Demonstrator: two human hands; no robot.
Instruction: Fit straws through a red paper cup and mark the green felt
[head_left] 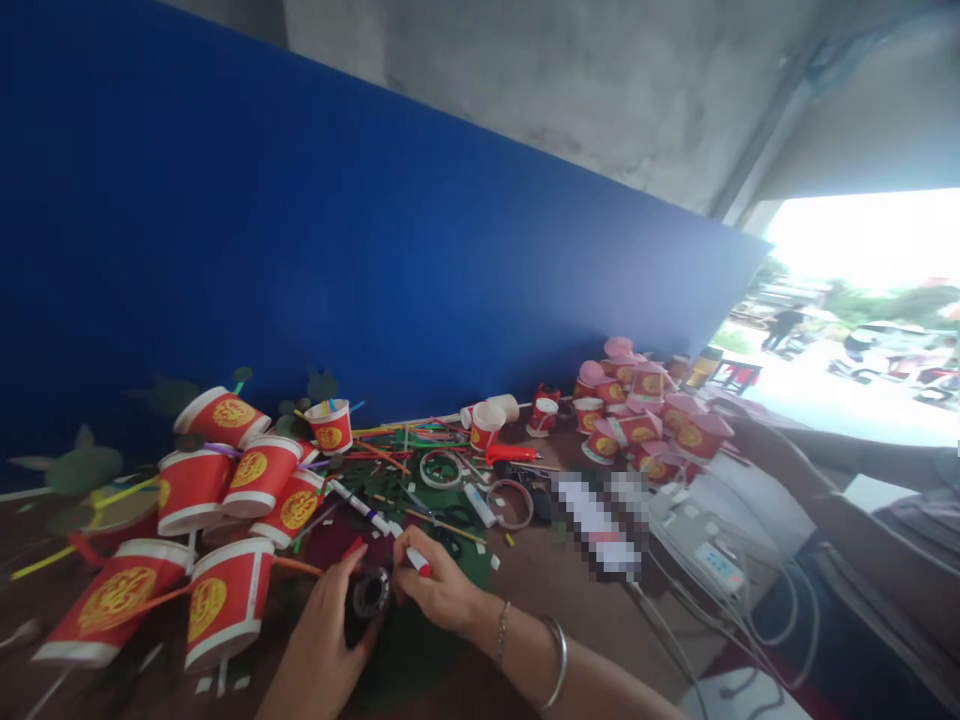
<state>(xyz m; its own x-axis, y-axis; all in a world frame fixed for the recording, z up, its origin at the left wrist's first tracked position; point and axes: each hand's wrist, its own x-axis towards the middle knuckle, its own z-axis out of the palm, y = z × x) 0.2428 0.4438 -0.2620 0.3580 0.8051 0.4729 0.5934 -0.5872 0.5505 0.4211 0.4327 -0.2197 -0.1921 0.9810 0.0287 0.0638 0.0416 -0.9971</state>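
The left hand (330, 618) is wrapping around a dark round thing (370, 594) over the near middle of the bench (541, 562). The right hand (436, 586) is pinching a white and red pen (415, 558) just beside it. Red cups (265, 474) are sitting left.

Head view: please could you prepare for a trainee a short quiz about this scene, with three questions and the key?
1. What does the right hand hold?
2. True or false: the left hand holds nothing.
3. In the picture, the cups with pink parts are: A. left of both hands; B. right of both hands; C. below both hands.

Key:
1. A white marker with a red end.
2. False; it holds a dark round thing.
3. B.
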